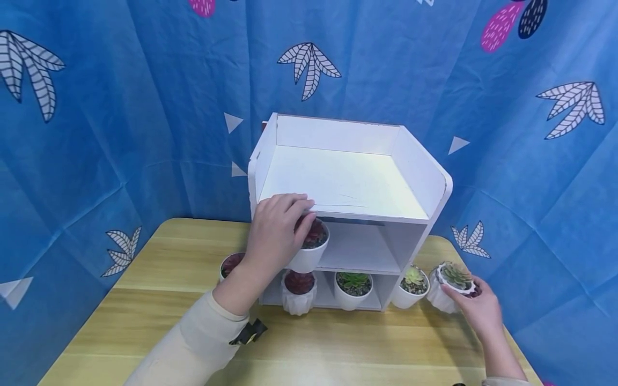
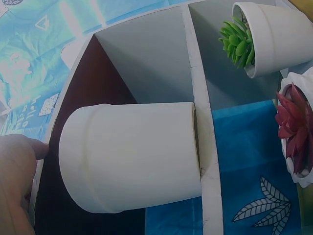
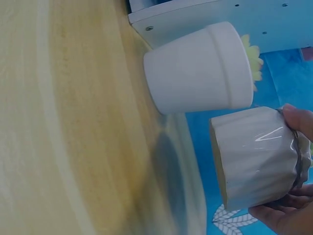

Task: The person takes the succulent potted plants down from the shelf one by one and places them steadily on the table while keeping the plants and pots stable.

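My left hand [image 1: 276, 228] reaches over the front of the white shelf unit [image 1: 352, 212], its fingertips at the upper board's edge. Below the fingers, a smooth white pot [image 1: 307, 259] with a dark red succulent stands on the middle shelf. In the left wrist view a gap shows between that pot [image 2: 129, 159] and the visible fingers [image 2: 17, 169]. On the far right, my right hand [image 1: 480, 308] grips a ridged white pot [image 1: 438, 295] with a green succulent, thumb and fingers near its rim. The right wrist view shows this ridged pot [image 3: 257, 159] above the table, its base exposed.
The bottom shelf bears a ridged pot [image 1: 298, 301] with a red succulent and a smooth pot [image 1: 350, 301] with a green one. A pot with a yellow-green succulent [image 1: 405, 298] stands right of the unit. Another red succulent [image 1: 232, 262] is at its left, partly behind my arm.
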Motion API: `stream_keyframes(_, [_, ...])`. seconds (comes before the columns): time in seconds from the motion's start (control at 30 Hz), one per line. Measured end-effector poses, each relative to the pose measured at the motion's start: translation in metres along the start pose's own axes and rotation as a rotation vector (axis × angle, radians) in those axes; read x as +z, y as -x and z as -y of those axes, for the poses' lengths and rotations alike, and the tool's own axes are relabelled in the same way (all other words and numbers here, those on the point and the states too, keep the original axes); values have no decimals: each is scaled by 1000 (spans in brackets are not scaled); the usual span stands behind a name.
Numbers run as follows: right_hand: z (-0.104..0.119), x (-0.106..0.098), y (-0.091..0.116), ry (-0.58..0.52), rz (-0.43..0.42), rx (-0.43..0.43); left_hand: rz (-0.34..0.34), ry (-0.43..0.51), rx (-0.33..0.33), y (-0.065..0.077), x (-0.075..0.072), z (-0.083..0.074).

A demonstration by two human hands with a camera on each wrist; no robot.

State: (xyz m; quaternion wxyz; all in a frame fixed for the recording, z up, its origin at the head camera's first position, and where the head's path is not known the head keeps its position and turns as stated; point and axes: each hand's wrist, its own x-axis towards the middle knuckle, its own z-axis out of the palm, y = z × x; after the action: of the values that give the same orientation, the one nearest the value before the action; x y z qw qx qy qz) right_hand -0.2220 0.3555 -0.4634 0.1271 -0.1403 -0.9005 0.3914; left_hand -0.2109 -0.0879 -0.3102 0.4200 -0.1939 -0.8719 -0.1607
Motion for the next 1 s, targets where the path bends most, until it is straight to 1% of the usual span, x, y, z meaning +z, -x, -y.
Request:
stream_keyframes(0.23, [-7,6,0,-3,18,3,-7,3,7,0,1,0])
stream_keyframes(0.43, [-12,11,-2,-9,34,29,-12,3,10,0,1,1])
stream_keyframes(0.77, [-15,15,-2,10,35,29,-9,0,5,0,1,1])
stream_keyframes(1.0, [-15,16,-2,4,52,56,-9,-2,10,0,0,0])
